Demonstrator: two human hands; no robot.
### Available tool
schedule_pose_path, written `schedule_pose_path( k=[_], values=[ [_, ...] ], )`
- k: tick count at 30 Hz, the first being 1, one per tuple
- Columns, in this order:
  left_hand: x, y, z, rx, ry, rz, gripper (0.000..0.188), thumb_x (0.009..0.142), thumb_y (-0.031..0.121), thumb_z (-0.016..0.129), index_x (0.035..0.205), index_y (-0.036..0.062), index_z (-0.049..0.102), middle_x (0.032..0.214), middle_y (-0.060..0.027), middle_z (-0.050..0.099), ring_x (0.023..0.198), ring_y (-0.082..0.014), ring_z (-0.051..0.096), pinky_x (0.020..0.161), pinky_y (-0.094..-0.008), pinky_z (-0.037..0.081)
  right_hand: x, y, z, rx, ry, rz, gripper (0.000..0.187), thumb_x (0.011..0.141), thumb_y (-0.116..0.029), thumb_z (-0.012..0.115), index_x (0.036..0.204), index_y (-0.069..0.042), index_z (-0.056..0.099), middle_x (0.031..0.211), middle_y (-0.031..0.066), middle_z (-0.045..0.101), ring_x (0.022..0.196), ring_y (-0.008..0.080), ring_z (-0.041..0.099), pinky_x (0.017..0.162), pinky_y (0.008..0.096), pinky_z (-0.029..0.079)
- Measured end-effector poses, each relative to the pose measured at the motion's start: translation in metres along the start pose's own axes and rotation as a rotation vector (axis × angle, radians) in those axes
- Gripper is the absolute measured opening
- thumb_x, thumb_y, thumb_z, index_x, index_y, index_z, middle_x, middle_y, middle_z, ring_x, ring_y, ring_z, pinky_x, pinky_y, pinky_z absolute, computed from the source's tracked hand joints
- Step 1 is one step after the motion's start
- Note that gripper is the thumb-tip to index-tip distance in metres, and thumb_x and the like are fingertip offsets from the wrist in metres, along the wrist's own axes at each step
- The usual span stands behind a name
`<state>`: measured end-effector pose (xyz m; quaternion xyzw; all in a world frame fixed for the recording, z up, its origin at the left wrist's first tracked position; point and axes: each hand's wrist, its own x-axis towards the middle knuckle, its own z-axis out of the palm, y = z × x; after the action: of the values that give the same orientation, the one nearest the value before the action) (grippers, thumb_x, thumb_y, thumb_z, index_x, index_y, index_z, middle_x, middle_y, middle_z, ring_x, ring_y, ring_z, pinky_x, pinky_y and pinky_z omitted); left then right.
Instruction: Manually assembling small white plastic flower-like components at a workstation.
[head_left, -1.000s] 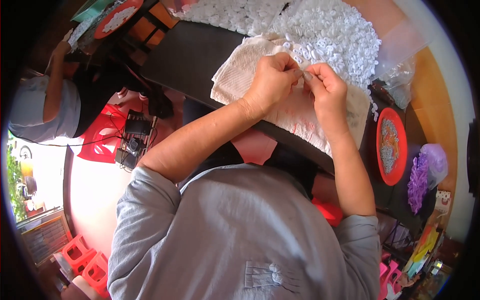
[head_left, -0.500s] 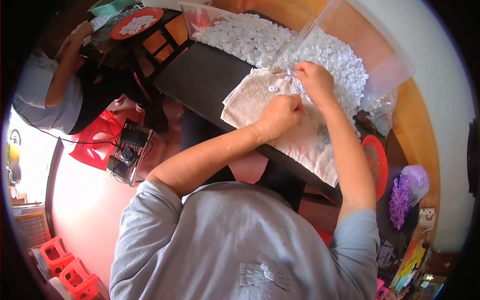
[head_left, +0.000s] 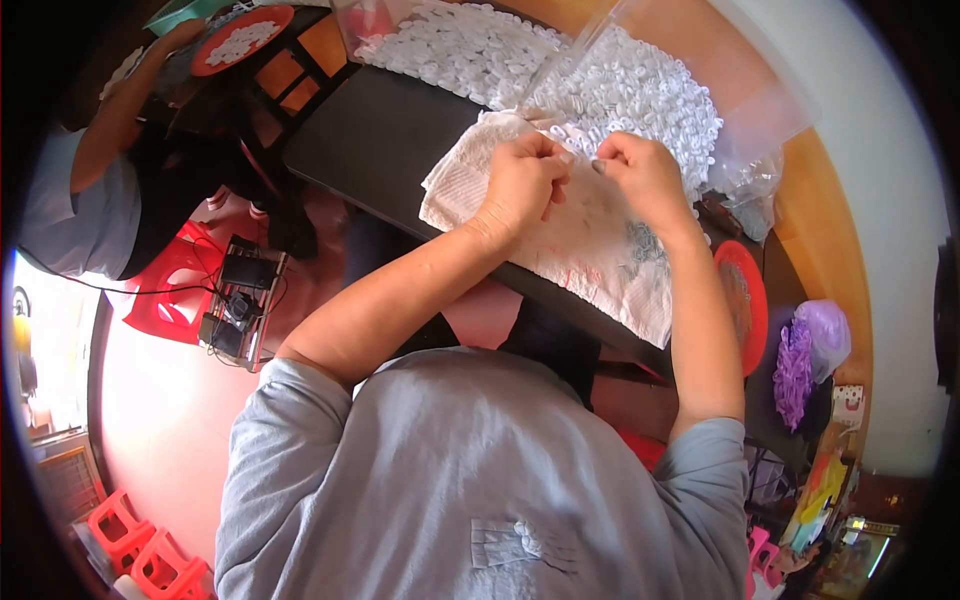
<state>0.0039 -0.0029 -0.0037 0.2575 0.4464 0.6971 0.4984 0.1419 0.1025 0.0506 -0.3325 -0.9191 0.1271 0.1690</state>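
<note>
My left hand (head_left: 525, 185) and my right hand (head_left: 643, 175) are close together over a cream cloth (head_left: 585, 245) spread on a dark table (head_left: 400, 140). Both have their fingers pinched on a small white piece (head_left: 583, 160) between them; what exactly it is stays too small to tell. Just beyond the hands lies a big heap of small white pieces (head_left: 640, 95). A second heap of white pieces (head_left: 470, 50) lies further left.
A clear plastic bag (head_left: 735, 95) holds the heap. A red plate (head_left: 742, 300) sits at the table's right end, purple stuff (head_left: 797, 365) beyond it. Another person (head_left: 80, 190) sits far left by a red plate (head_left: 243, 38). Red stools (head_left: 130, 550) stand on the floor.
The view has swung so the table sits higher and more to the right. My hands have come closer together above the cloth, pinching the small piece between them.
</note>
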Motion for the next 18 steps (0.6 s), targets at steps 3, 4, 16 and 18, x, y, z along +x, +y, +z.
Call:
schedule_pose_path(
  k=[3, 4, 16, 18],
  values=[
    [0.0, 0.0, 0.0, 0.01, 0.007, -0.017, 0.009, 0.086, 0.009, 0.061, 0.08, 0.0037, 0.057, 0.066, -0.0032, 0.056, 0.048, -0.0107, 0.051, 0.038, -0.0241, 0.034, -0.012, 0.011, 0.011, -0.262, 0.051, -0.022, 0.01, 0.078, -0.014, 0.065, 0.083, -0.005, 0.062, 0.078, 0.0106, 0.065, 0.072, 0.03, 0.063, 0.063, 0.0395, 0.047],
    [0.0, 0.001, 0.001, 0.018, 0.012, -0.017, 0.009, 0.086, 0.009, 0.061, 0.08, 0.0035, 0.057, 0.066, -0.0032, 0.056, 0.049, -0.0107, 0.051, 0.038, -0.0244, 0.034, -0.015, 0.013, 0.01, -0.262, 0.053, -0.018, 0.01, 0.078, -0.014, 0.065, 0.083, -0.005, 0.062, 0.078, 0.0106, 0.065, 0.072, 0.03, 0.063, 0.063, 0.0395, 0.047],
    [0.001, -0.001, 0.0, 0.046, -0.009, 0.006, 0.01, 0.086, 0.009, 0.062, 0.08, 0.0028, 0.057, 0.067, -0.003, 0.056, 0.049, -0.0106, 0.051, 0.038, -0.0243, 0.035, -0.013, 0.004, 0.009, -0.189, 0.19, -0.047, 0.008, 0.078, -0.011, 0.063, 0.085, -0.006, 0.064, 0.083, 0.0113, 0.066, 0.075, 0.0309, 0.063, 0.066, 0.04, 0.048],
    [0.001, -0.002, 0.001, 0.032, -0.013, 0.005, 0.01, 0.086, 0.009, 0.062, 0.08, 0.0028, 0.057, 0.067, -0.003, 0.056, 0.049, -0.0106, 0.051, 0.038, -0.0243, 0.035, -0.01, 0.007, 0.011, -0.216, 0.224, -0.045, 0.009, 0.079, -0.012, 0.063, 0.086, -0.008, 0.066, 0.083, 0.0114, 0.067, 0.075, 0.0307, 0.064, 0.066, 0.0401, 0.048]
  ],
)
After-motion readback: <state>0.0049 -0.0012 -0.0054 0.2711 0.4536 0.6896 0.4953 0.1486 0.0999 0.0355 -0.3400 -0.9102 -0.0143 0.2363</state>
